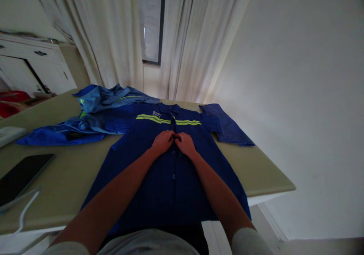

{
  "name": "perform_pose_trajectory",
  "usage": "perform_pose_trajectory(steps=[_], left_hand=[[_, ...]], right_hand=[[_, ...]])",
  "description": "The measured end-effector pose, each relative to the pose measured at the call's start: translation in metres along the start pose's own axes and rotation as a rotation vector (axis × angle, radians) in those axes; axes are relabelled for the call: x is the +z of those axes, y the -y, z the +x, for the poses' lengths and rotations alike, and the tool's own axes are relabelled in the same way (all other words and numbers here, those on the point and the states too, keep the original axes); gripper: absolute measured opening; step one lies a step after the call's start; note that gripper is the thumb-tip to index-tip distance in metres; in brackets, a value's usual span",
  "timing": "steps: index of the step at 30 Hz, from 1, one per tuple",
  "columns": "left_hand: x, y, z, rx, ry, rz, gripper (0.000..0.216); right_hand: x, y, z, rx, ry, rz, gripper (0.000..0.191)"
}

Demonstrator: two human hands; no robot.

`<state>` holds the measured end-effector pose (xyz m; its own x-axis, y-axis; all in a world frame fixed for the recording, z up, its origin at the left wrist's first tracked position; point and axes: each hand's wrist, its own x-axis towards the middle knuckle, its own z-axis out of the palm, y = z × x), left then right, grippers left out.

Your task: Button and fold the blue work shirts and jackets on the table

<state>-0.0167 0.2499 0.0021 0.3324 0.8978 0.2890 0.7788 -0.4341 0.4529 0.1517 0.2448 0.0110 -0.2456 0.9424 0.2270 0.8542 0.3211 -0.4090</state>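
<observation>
A dark blue short-sleeved work shirt point(153, 164) with yellow-green reflective stripes lies spread front up, its collar at the far side and its hem at the near edge. My left hand point(164, 140) and my right hand point(184, 143) meet over its front opening, just below the stripes. The fingers of both are closed, pinching the shirt's two front edges. Whether a button sits between the fingertips is hidden. Lower down the front, buttons point(173, 176) show along the placket. Above my hands the opening gapes slightly.
Crumpled blue work clothes point(99, 99) lie at the table's far left. A folded blue garment point(234, 128) is at the right. A black phone point(22, 175) and a white cable point(25, 209) rest on the table point(270, 171) at left. The wall stands close on the right.
</observation>
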Motion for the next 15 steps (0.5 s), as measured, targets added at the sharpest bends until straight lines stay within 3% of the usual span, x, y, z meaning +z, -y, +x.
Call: perform_pose_trajectory(steps=[8,15], left_hand=[[-0.002,-0.001,-0.001,-0.054,-0.02,0.065,0.018],[-0.004,0.001,0.002,-0.002,-0.002,0.029,0.024]], right_hand=[[-0.005,-0.005,0.001,-0.077,0.009,0.139,0.026],[0.001,-0.011,0.006,0.001,-0.008,0.165,0.012]])
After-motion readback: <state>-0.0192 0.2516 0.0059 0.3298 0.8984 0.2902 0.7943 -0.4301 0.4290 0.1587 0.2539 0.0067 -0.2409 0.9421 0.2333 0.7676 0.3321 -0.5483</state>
